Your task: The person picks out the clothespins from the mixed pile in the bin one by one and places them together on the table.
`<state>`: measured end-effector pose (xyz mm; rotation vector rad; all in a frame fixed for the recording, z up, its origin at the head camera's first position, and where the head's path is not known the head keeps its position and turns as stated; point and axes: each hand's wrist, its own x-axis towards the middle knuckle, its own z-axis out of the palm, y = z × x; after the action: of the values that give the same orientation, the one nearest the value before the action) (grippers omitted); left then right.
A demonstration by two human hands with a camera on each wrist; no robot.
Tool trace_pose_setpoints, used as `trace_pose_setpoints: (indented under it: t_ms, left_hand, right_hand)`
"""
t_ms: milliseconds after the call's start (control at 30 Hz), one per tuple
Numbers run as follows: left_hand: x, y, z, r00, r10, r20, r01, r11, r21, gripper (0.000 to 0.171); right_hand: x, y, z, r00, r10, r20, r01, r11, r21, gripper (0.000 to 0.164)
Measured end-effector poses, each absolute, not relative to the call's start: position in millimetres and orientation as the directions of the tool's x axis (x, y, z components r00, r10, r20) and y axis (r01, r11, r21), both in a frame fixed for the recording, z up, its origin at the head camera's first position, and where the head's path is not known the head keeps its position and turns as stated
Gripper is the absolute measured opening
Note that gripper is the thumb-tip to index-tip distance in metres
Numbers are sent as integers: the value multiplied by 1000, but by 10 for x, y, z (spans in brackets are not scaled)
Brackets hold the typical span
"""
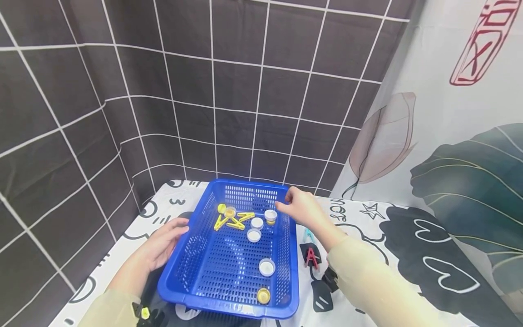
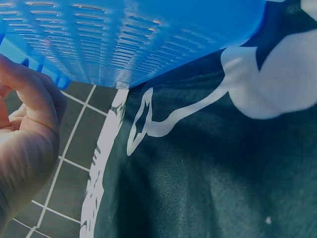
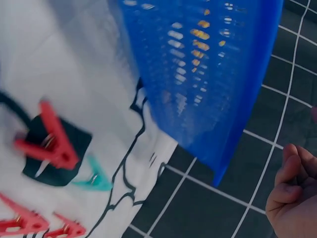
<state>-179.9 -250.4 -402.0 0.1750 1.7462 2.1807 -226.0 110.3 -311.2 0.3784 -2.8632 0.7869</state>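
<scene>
A blue perforated basket (image 1: 188, 297) stands between the two hands. My left hand (image 1: 165, 240) is at its left rim, fingers loosely bent; contact is unclear in the left wrist view. Over the far right corner, my right hand (image 1: 304, 209) hovers with curled fingers and nothing visible in them. White round caps (image 1: 267, 267) lie along the basket's right side, and one white cap (image 1: 270, 215) sits over something yellow just below the right hand. At the near right is a yellow cap (image 1: 263, 296). Yellow clothespins (image 1: 220, 222) lie near the far left, beside more yellow round pieces (image 1: 221, 208).
To the basket's right, a red clothespin (image 3: 52, 141) and a teal clothespin (image 3: 94, 177) lie on the printed white-and-black cloth (image 1: 367, 227), with more red clothespins (image 3: 22, 218) nearby. A dark gridded curtain (image 1: 237, 86) hangs behind the basket.
</scene>
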Motion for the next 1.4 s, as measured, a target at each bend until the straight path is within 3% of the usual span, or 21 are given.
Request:
trace_pose_setpoints:
  t_ms: [467, 1400]
  left_hand:
    - [-1803, -2503, -4026, -934, 340, -112, -188, -201, 961, 21]
    - [-1803, -2510, -4041, -934, 338, -113, -189, -200, 961, 19]
  right_hand:
    - [-2393, 721, -3013, -957, -213, 197, -285, 819, -498, 35]
    - [-2463, 461, -2923, -960, -208, 185, -275, 812, -514, 36]
